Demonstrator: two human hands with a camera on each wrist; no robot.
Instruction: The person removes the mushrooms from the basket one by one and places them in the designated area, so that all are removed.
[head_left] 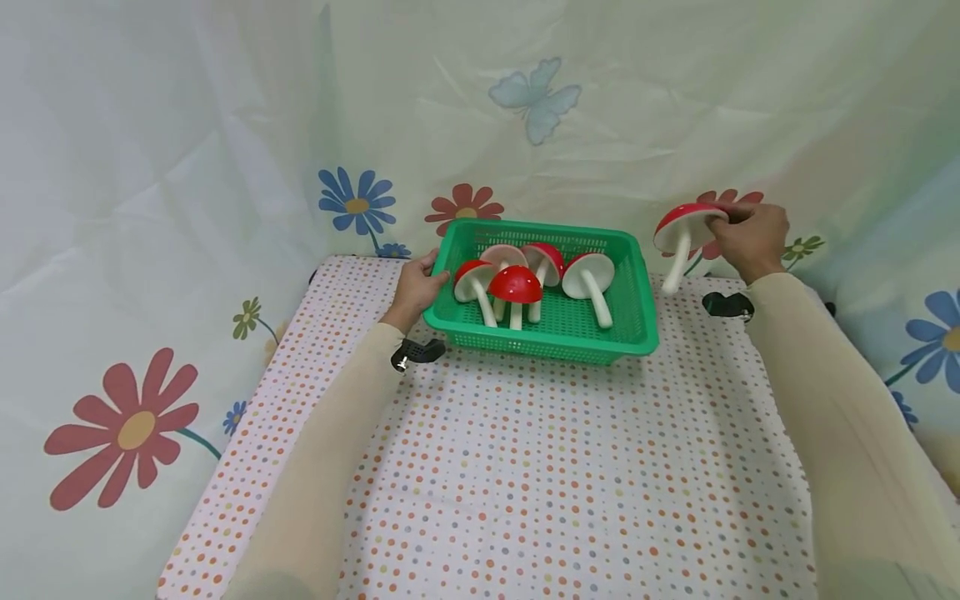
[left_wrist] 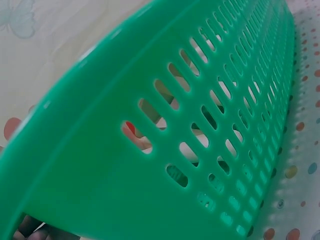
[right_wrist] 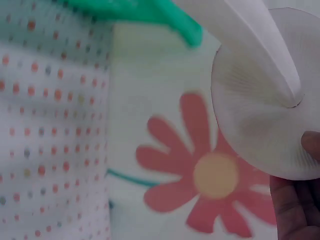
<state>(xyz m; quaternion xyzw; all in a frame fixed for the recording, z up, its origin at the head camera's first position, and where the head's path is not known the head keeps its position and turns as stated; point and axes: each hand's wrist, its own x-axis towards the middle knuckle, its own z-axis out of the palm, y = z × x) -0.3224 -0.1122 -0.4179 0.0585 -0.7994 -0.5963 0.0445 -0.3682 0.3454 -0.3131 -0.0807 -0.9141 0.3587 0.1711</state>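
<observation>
A green plastic basket point(head_left: 630, 333) stands on the table and holds several toy mushrooms with red, white-dotted caps and white stems. One of them, a mushroom point(head_left: 515, 285), stands cap up at the front; another mushroom point(head_left: 588, 276) lies tipped at the right. My left hand point(head_left: 417, 287) grips the basket's left rim; in the left wrist view the slotted basket wall point(left_wrist: 125, 185) hides most of that hand. Right of the basket, my right hand point(head_left: 753, 237) pinches a mushroom point(head_left: 681, 227) by its cap edge, raised with the stem hanging down. The thumb point(right_wrist: 312, 144) presses the cap's pale underside point(right_wrist: 250, 130).
A white tablecloth with coloured dots point(head_left: 480, 467) covers the table. Behind it hangs a pale curtain point(head_left: 637, 100) printed with flowers and a butterfly point(head_left: 536, 98). Curtain also lines the left and right sides.
</observation>
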